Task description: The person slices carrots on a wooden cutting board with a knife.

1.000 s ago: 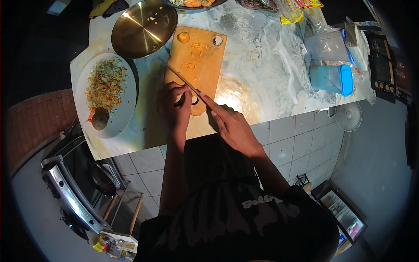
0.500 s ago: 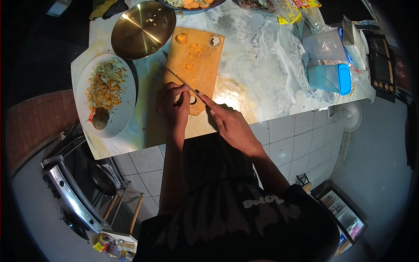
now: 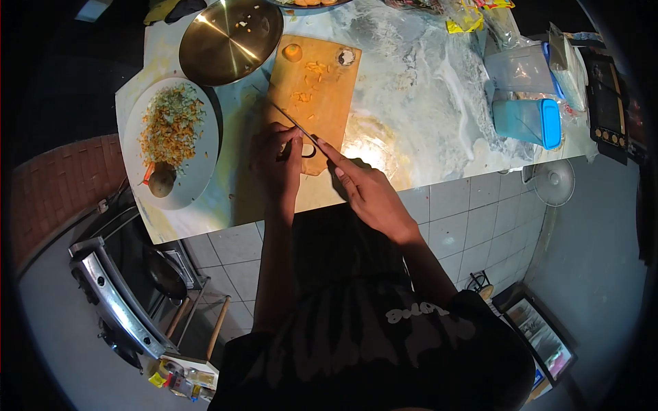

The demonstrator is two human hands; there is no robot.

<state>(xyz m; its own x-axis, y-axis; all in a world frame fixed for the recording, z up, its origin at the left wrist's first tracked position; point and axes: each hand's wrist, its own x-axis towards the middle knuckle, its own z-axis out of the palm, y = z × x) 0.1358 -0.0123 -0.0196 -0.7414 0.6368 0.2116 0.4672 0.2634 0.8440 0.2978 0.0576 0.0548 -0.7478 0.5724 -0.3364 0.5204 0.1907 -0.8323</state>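
Note:
My right hand is closed around the handle of a knife, whose thin blade slants up and left over the wooden cutting board. Close to the blade, at the board's near end, my left hand has its fingers bent and pressed together; what they hold is hidden. A dark-edged oval shape shows beside these fingers, too unclear to name. On the board lie chopped orange bits, an orange stub and a small round piece with a white top.
A white oval plate at the left carries chopped vegetables and a round brown item. Behind it sits a shiny round metal pan. Blue-lidded containers stand at the right. A stove is at lower left.
The whole view has shifted slightly, with the table a little higher and further right. Both hands stay at the board's near end, and the knife remains in my right hand.

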